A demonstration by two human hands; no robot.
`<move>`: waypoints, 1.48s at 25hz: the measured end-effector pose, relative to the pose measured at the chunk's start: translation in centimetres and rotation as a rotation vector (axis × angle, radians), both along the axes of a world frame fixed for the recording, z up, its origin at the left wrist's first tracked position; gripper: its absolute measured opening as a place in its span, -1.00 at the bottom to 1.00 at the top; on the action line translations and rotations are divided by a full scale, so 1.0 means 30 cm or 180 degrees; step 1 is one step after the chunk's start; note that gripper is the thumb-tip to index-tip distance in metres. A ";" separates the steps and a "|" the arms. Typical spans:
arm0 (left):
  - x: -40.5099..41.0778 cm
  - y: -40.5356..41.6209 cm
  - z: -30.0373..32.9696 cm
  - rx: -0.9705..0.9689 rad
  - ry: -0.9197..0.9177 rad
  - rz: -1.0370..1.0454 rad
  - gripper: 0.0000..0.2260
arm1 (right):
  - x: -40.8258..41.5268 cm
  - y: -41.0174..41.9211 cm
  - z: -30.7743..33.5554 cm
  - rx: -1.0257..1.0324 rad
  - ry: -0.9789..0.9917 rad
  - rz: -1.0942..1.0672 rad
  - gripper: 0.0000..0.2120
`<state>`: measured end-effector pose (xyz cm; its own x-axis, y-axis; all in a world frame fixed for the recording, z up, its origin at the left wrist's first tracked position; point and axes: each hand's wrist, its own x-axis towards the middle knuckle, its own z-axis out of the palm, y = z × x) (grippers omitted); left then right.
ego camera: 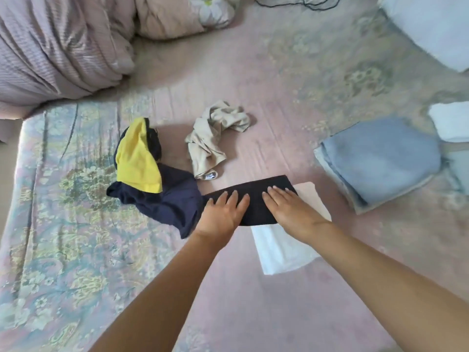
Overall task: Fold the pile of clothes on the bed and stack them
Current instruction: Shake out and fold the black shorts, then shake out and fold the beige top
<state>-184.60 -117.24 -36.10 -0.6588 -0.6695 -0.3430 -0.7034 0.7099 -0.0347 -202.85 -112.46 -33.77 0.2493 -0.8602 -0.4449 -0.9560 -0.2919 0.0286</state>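
Observation:
A folded black garment (256,199) lies flat on top of a folded white and pale pink piece (281,247) in the middle of the bed. My left hand (223,214) and my right hand (291,212) both press flat on the black garment, fingers spread, holding nothing. To the left sits a crumpled navy garment (167,201) with a yellow garment (137,161) draped over it. A crumpled beige garment (215,141) lies just beyond. A folded grey-blue stack (380,161) rests at the right.
A bunched pink quilt (58,47) fills the far left. A folded white item (451,123) and a white pillow (431,29) are at the far right. A black cable (299,2) lies at the far edge. The floral bedsheet (76,250) covers the bed.

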 end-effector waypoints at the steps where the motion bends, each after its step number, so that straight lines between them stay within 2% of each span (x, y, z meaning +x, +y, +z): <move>1: -0.088 -0.059 -0.007 -0.0085 0.0038 0.0036 -0.39 | -0.093 -0.065 -0.007 -0.0119 -0.0022 -0.0024 -0.41; 7: -0.569 -0.222 0.021 -0.0146 0.0199 0.0209 -0.36 | -0.592 -0.261 0.006 -0.0366 0.0177 0.0073 -0.33; 9: -0.767 -0.223 0.034 -0.0133 0.0256 0.0212 -0.35 | -0.789 -0.271 0.025 -0.0793 0.0197 0.0263 -0.34; 11: -0.972 -0.186 0.034 -0.0101 0.0346 0.0287 -0.37 | -0.975 -0.245 0.035 -0.1380 0.0407 0.0432 -0.47; 12: -1.089 -0.158 0.027 -0.0086 0.0393 0.0365 -0.40 | -1.077 -0.222 0.031 -0.1410 0.0604 0.0374 -0.54; 15: -1.367 -0.042 -0.064 0.0079 0.0503 0.0545 -0.41 | -1.313 -0.117 -0.046 -0.1185 0.1050 0.0003 -0.51; 17: -1.463 0.018 -0.175 0.0467 0.0321 0.0472 -0.34 | -1.418 -0.055 -0.139 -0.0744 0.1199 -0.0225 -0.32; 18: -1.488 0.049 -0.228 0.0796 0.0193 0.0496 -0.31 | -1.460 -0.023 -0.176 -0.0265 0.1238 -0.0316 -0.19; 19: -1.494 0.074 -0.271 0.1069 0.0118 0.0549 -0.30 | -1.477 0.007 -0.202 0.0220 0.1242 -0.0380 -0.14; 20: -1.490 0.090 -0.304 0.1163 0.0100 0.0587 -0.29 | -1.486 0.025 -0.232 0.0429 0.1197 -0.0475 -0.14; 23: -1.472 0.089 -0.320 0.0784 0.0134 0.0460 -0.27 | -1.508 0.022 -0.282 0.0238 0.0935 -0.0592 -0.19; 27: -1.467 0.070 -0.300 0.0243 0.0405 -0.0253 -0.29 | -1.530 -0.063 -0.270 -0.0520 0.0467 -0.0337 -0.15; 31: -1.453 0.083 -0.316 0.0842 0.0517 0.0147 -0.40 | -1.518 -0.061 -0.272 0.0465 0.0682 -0.0710 -0.04; 33: -1.462 0.047 -0.309 0.0697 0.0716 0.0380 -0.42 | -1.513 -0.096 -0.268 0.0407 0.0350 -0.0950 -0.13; 35: -1.460 0.000 -0.319 0.0533 0.0711 0.0543 -0.48 | -1.502 -0.124 -0.277 -0.0213 -0.0275 -0.1136 -0.38; 37: -1.439 -0.021 -0.362 0.0621 0.0535 0.0494 -0.53 | -1.464 -0.126 -0.309 -0.0323 -0.0193 -0.1165 -0.44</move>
